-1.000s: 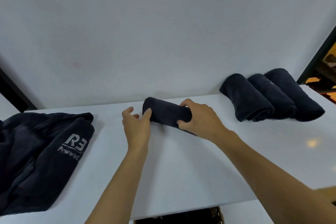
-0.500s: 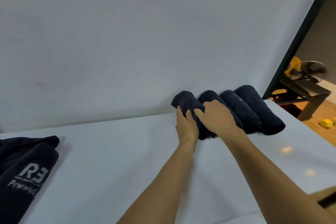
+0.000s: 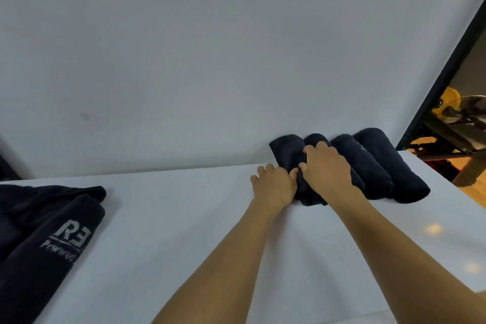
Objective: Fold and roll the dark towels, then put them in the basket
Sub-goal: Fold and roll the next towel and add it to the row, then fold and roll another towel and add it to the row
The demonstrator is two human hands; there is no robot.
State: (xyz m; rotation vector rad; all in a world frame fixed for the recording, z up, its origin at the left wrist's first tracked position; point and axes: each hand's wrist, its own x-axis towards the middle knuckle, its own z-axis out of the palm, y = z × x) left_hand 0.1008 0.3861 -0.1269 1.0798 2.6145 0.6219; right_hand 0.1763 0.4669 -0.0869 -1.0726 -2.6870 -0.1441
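While the right hand (image 3: 326, 168) lies across the top of the roll (image 3: 285, 150), its fingers curve down over the dark cloth and the thumb presses in from the near-left side, so it grips this roll. Part of the same hand also covers the neighbouring roll to the right. Left hand (image 3: 276, 187) sits just left of it, low on the table (image 3: 184, 218); fingers loosely bent, thumb tip touching the roll's left flank, nothing held in it. Both forearms are bare and reach in from the near edge.

Roll position: leftmost of a row of four, far side of the table, right of centre, far end against the wall (image 3: 210, 60). Other rolls (image 3: 365, 168), three in number, lie side by side to its right, each touching the next, all angled near-right.

Loose towels (image 3: 39, 218), same dark cloth, lie in a heap at the left edge of the table, well apart from the row. Pale lettering (image 3: 71, 231) on the top fold reads "R3", with a smaller line under it, partly blurred.

A black frame (image 3: 447, 73) runs along the wall's right edge. Beyond it is a yellow object (image 3: 449, 102), too unclear to identify.
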